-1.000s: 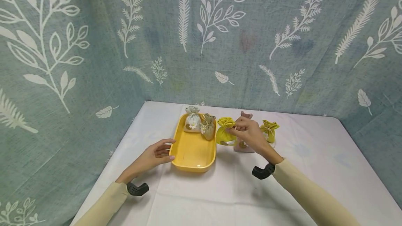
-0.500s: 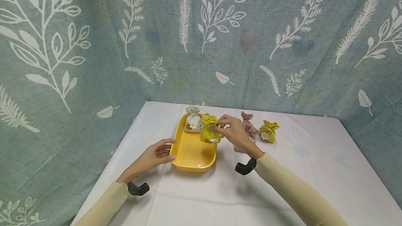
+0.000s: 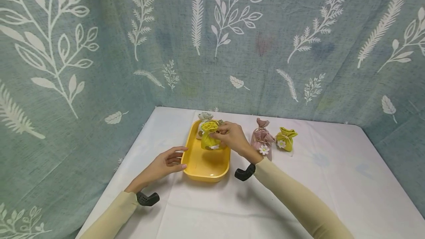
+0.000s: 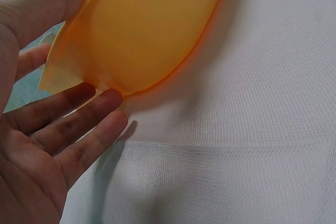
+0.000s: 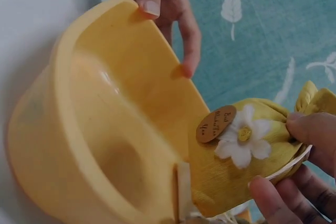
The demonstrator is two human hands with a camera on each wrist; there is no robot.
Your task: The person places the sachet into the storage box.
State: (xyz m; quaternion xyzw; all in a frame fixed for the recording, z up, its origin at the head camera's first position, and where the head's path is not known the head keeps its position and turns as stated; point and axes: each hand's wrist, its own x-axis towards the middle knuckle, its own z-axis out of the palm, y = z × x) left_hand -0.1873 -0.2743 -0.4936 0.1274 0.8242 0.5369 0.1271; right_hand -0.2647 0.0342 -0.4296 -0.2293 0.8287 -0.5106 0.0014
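In the head view my right hand [image 3: 230, 135] pinches the gathered neck of a yellow-green drawstring pouch [image 3: 210, 141] above the far part of a yellow plastic tray [image 3: 203, 163]. The right wrist view shows the pouch's [image 5: 247, 145] white flower and round brown tag, with thumb and fingers at its neck. At the tray's left rim is my left hand [image 3: 167, 162]; its extended fingers and thumb touch the rim and outer wall. A pale grey-white pouch [image 3: 205, 115] stands in the tray's far left corner, partly hidden. Beside it, a brownish pouch is almost wholly covered by the held pouch and my hand.
Right of the tray, pinkish pouches [image 3: 262, 138] sit close together on the white tablecloth [image 3: 299, 187]. Another yellow-green pouch [image 3: 285, 139] with a white flower stands beside them. A grey-green leaf-patterned curtain [image 3: 245, 47] hangs behind the table and along its left side.
My right hand has carried the yellow-green pouch leftward from beside the tray to over its far part. The pinkish pouches have come into fuller view. My left hand has stayed at the rim.
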